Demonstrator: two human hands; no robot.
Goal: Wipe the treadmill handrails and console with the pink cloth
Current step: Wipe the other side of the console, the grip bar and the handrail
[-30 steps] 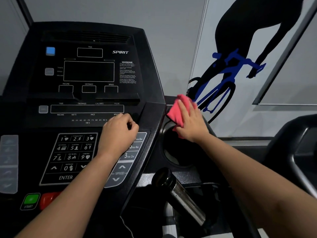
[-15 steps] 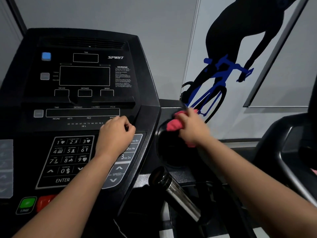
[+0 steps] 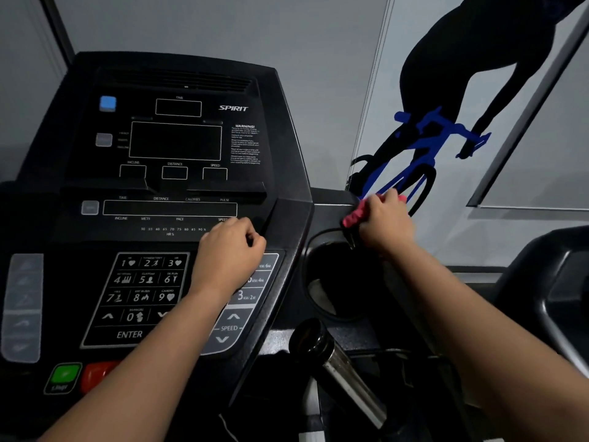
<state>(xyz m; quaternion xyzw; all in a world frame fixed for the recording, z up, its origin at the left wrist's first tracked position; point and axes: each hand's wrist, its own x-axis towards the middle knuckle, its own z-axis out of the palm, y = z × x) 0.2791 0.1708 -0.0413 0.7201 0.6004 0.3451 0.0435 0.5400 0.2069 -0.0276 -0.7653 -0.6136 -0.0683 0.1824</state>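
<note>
Right hand [image 3: 384,223] grips bunched pink cloth [image 3: 354,216] (long axis slanting up-right); left hand [image 3: 228,253] fisted.

console [image 3: 178,148] reads "spirit" and "warning!" at upper right, "enter" and digits 0–9 on its keypad [image 3: 140,291], "speed" beside that.

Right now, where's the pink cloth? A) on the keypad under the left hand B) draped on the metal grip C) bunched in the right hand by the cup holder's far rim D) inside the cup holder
C: the right hand grips the bunched pink cloth at the cup holder far rim; the left hand rests on the console without it.
</note>
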